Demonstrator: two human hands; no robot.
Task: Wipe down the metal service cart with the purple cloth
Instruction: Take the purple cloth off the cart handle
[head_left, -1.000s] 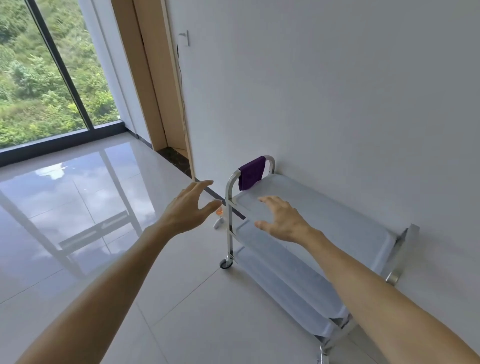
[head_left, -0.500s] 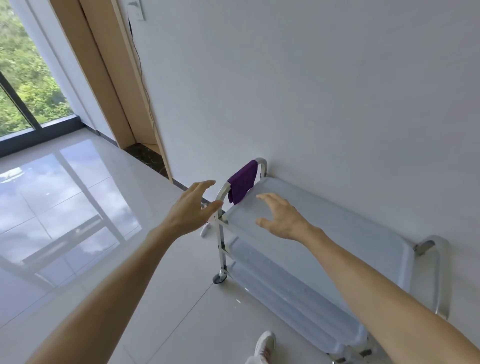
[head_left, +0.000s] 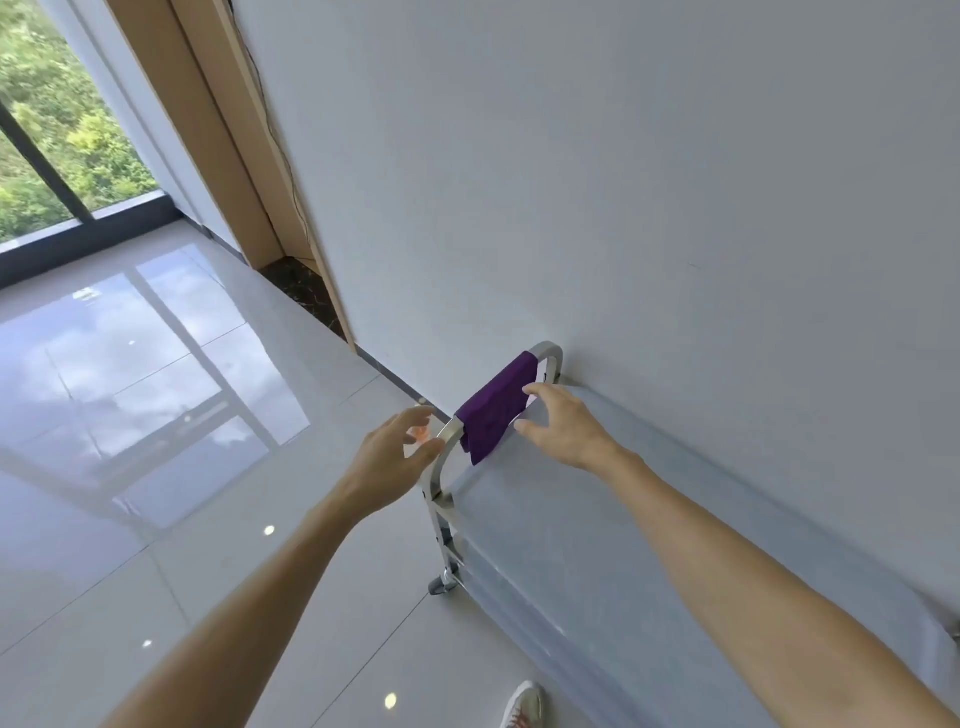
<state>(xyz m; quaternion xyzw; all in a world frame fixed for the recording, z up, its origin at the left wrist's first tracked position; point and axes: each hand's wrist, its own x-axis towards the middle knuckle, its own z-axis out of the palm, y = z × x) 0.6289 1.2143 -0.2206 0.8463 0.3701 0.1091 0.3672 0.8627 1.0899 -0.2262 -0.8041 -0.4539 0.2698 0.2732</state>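
View from the head camera, looking down along both bare forearms toward a metal cart (head_left: 597, 519) that stands against a pale grey wall (head_left: 623, 182). The cart's top shelf is a flat, dull silver surface running away to the lower right; a lower shelf shows beneath it, and one small wheel (head_left: 441, 584) rests on the glossy tiled floor (head_left: 156, 467). At the near end of the cart rises a curved chrome handle (head_left: 448, 435), and over its top bar hangs the purple cloth (head_left: 496, 405), folded so that its ends drop on either side of the bar. The right hand (head_left: 563, 426) reaches over the top shelf with its fingers (head_left: 540, 389) spread and released; the fingertips are at the edge of the cloth, though whether they touch it cannot be told, and nothing is grasped. The left hand (head_left: 395, 452) is held just beside the handle's near corner, fingers loosely curved and released, thumb close to the bar, holding nothing. A small orange object on the floor shows between the left fingers, too blurred to identify. A wooden door frame (head_left: 218, 156) stands to the left of the wall, with a large window (head_left: 52, 130) onto green foliage beyond. The toe of a white shoe (head_left: 524, 706) appears at the lower edge
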